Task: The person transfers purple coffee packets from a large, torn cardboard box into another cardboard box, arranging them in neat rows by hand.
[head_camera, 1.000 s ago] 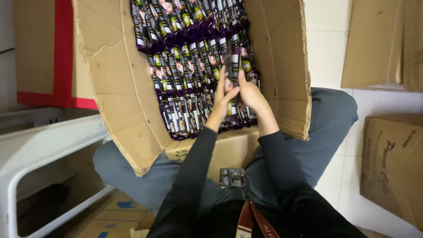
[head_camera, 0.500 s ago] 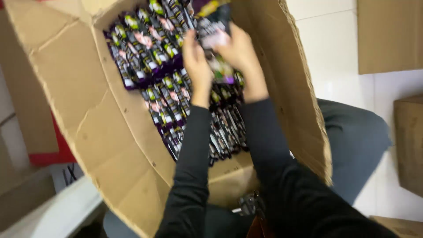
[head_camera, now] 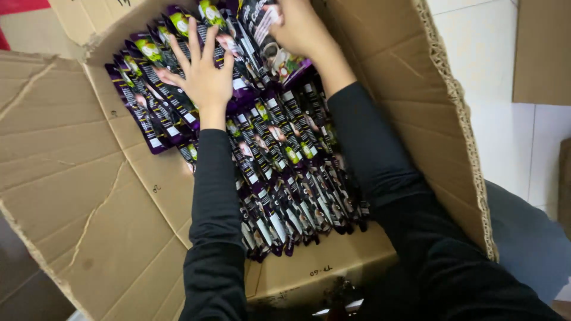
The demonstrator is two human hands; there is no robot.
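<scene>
Here, a large open cardboard box point(head_camera: 107, 196) holds overlapping rows of purple sachets point(head_camera: 285, 178), too many to count, filling most of its floor. The left hand point(head_camera: 202, 74) lies flat with fingers spread on the far rows. The right hand point(head_camera: 300, 27) grips one bigger purple pouch point(head_camera: 276, 56) at the box's far end. Judging by this, packing looks nearly finished.

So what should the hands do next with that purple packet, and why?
Probably ease the dark purple sachet pack down into the row at the far end of the big brown cardboard box. The right hand holds it just above the packed purple sachets, while the left hand lies flat with fingers spread on the neighbouring rows, seemingly keeping them in place.
</scene>
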